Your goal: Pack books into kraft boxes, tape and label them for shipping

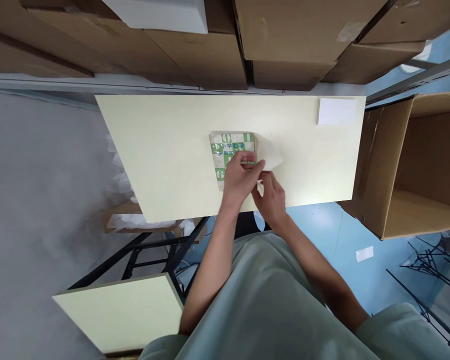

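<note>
A box-like green-and-white checkered packet [217, 160] with Chinese lettering lies on the cream table, its lower right part covered by my left hand [242, 177]. The fingers of that hand curl over the packet's right edge, and its thumb points right, against a piece of white paper [270, 156]. Just below and to the right, my right hand [272, 197] is closed in a pinch at the paper's lower edge. A small white bit shows between its thumb and fingers. The exact contact of the fingertips is partly hidden.
On the table [165, 165], a white stack of cards or paper [336, 111] lies at the far right corner. Cardboard boxes [288, 35] line the shelf behind. An open carton [393, 165] stands at the right. A second cream board [123, 310] is at lower left.
</note>
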Available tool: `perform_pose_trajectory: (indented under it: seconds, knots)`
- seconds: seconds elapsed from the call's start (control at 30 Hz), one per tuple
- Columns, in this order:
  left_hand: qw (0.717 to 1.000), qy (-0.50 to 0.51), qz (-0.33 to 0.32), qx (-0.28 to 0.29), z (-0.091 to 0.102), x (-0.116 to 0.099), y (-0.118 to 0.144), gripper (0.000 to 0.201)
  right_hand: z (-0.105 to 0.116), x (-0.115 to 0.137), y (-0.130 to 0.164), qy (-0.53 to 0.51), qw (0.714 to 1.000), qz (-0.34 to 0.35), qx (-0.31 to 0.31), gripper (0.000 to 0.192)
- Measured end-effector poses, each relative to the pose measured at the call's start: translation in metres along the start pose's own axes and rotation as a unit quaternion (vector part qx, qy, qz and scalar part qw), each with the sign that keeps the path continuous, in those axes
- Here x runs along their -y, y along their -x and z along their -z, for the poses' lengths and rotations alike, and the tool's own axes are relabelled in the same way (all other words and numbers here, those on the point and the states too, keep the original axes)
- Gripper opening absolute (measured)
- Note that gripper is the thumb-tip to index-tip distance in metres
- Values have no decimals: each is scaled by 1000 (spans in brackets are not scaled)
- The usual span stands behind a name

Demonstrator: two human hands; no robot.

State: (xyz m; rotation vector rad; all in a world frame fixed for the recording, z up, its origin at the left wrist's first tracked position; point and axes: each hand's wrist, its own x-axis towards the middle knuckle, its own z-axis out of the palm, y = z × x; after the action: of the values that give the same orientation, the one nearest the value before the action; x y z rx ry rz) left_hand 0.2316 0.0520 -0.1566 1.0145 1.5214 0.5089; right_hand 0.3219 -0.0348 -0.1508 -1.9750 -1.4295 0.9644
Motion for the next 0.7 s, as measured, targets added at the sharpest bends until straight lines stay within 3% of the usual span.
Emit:
perform_pose_trajectory:
  seconds: [0.07,0.17,0.27,0.37,0.43,0.53,0.6,0.7]
  knots:
    - [998,46,-1,40,22,3,0,28,-9,15,2,-34,999,11,0,16]
    - [995,57,-24,75,42,8,3,41,-18,24,4,-115,991,-3,-71,14]
    - [996,-14,-52,72,37,13,7,53,-18,8,-1,-181,961,-95,-185,21]
    - [985,-108,-119,60,15,16,14,47,-6,-26,-18,-194,919,-227,-256,39]
    - [977,-136,-155,58,-1,16,19,37,7,-48,-35,-200,913,-269,-233,51]
    - [973,-137,-170,69,-14,17,25,23,26,-63,-61,-183,939,-263,-126,57]
    - [977,-119,-164,67,-13,17,27,15,35,-58,-73,-128,961,-225,-97,55]
    - [986,-60,-145,54,2,13,24,18,38,-34,-78,-38,981,-148,-120,48]
